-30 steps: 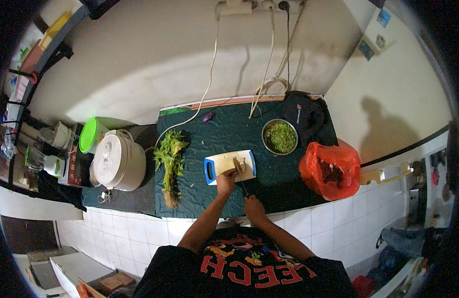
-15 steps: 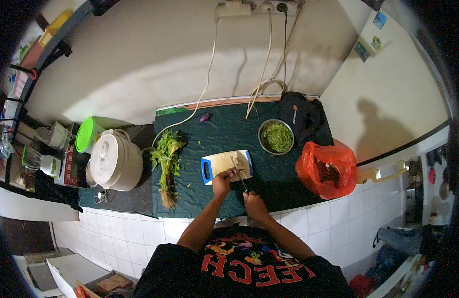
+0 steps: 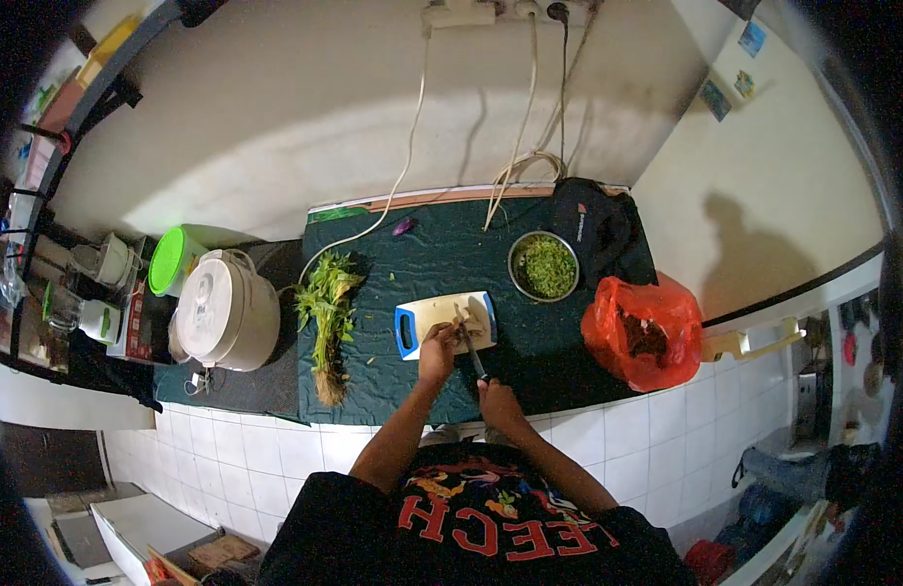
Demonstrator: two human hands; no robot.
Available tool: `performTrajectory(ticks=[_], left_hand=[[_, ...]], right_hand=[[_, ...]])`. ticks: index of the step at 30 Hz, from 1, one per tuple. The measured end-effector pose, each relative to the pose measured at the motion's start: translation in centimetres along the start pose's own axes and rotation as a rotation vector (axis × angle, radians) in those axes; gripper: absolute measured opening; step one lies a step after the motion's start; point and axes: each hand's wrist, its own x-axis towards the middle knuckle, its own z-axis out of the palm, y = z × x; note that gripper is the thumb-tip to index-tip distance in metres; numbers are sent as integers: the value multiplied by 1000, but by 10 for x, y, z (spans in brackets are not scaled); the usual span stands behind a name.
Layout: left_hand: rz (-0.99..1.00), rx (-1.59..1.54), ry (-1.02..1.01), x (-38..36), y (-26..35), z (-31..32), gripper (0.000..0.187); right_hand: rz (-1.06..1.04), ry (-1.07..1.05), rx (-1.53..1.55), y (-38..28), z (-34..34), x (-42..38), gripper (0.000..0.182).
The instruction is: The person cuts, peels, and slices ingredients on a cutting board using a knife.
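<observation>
A white cutting board (image 3: pixel 437 311) with blue ends lies in front of me on the dark green cloth. My right hand (image 3: pixel 498 402) is closed around the handle of a knife (image 3: pixel 474 359), whose blade points up and away over the board. At the board's near edge, my left hand (image 3: pixel 437 354) has its fingers curled together beside the blade. Small pale food pieces (image 3: pixel 469 320) lie by its fingertips; their kind is too small to make out, and what the fingers pinch is hidden.
Leafy greens with roots (image 3: pixel 327 322) lie left of the board, beside a white rice cooker (image 3: pixel 227 308). To the right stand a metal bowl of chopped greens (image 3: pixel 544 266), a black bag (image 3: pixel 593 230) and a red plastic bag (image 3: pixel 656 332). A small purple item (image 3: pixel 404 227) lies behind.
The knife blade has shifted slightly and shows more of its length over the board. Both hands stay nearly in place, and the view has moved a little.
</observation>
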Motion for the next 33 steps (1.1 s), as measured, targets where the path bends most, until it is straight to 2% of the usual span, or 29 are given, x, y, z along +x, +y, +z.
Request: performTrajectory(ticks=[13,16,21,25,28,30,33], left_hand=[[153,170,-11,0,-10,-9,27],[143,204,38,-1,-2,-10,24],[-123,5,20,-8,21,-8,25],[-130,-99,69,-9,37,-6,26],[-116,-62,86,-7,35,-6,23],[-44,112,71,-5,28,-7,21],[-46,86,96,-4,17,-5,19]], right_hand=[[-93,102,-27,-5,-2,-9,42],[-97,121,-36,-7,-4,-11,41],[-85,124,-15,-6,-4,-12,42],[-81,125,-46,-3,0,-11,43],[-90,133,-51,-3,1,-10,44],[-89,139,-51,-2,2,-10,44],[-54,75,-14,1,7,-7,44]])
